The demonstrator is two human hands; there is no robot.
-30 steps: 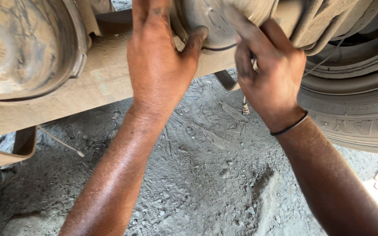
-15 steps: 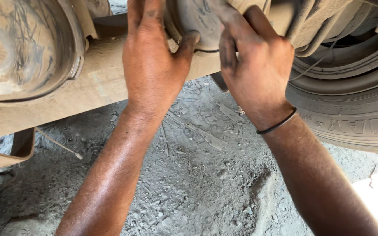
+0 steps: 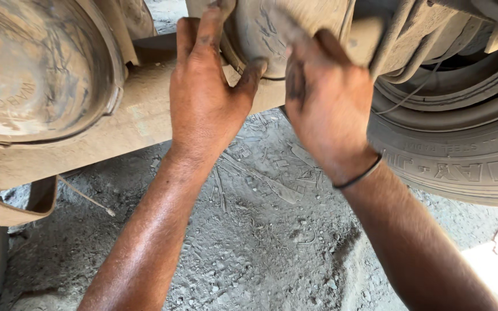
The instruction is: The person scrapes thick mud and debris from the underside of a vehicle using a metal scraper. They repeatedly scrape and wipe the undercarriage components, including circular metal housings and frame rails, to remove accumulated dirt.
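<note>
Nearest lies the dusty ground. Above it, the left hand presses open-fingered against a dirt-caked round chamber under the vehicle, thumb on its lower edge; the right hand cups its other side. Beyond, a tyre and a larger drum.

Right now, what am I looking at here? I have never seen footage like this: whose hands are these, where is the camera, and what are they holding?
The camera sits on a person's head and looks down at their own two bare hands, under a vehicle. The left hand and right hand both press on a dusty round metal part mounted by the beam. Neither hand shows a tool. A larger dusty drum is at left, a tyre at right. Below lies rough grey ground. The right wrist wears a thin black band.
</note>
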